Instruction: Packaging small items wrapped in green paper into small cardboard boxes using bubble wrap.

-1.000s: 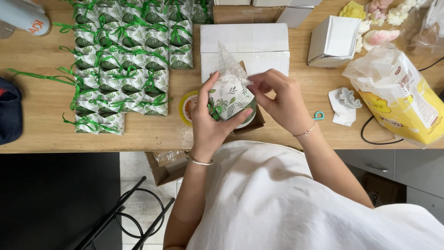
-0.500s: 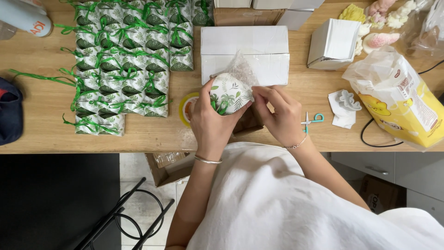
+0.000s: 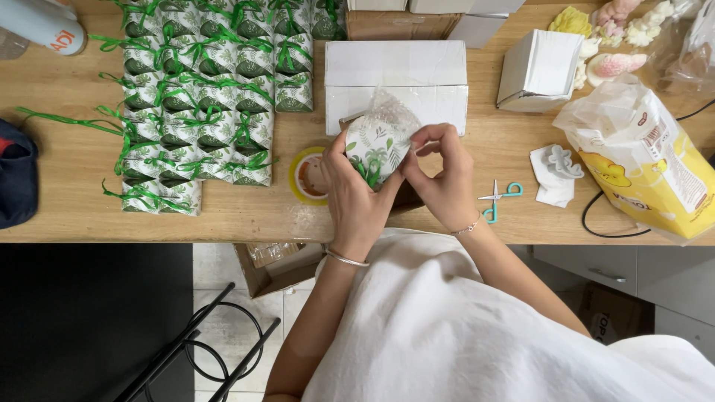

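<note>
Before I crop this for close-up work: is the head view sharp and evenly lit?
Head view: even soft light, faint shadows; left hand, right hand and leaf-print box sharp; clear wrap slightly glary; table edges bow a little.

Wooden table (image 3: 74, 160) spans the top under even light, pale tiled floor (image 3: 223, 327) below it, black chair frame (image 3: 201, 350) lower left.

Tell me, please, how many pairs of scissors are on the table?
1: the scissors lie on the table, just right of the right hand. Others may be hidden.
</note>
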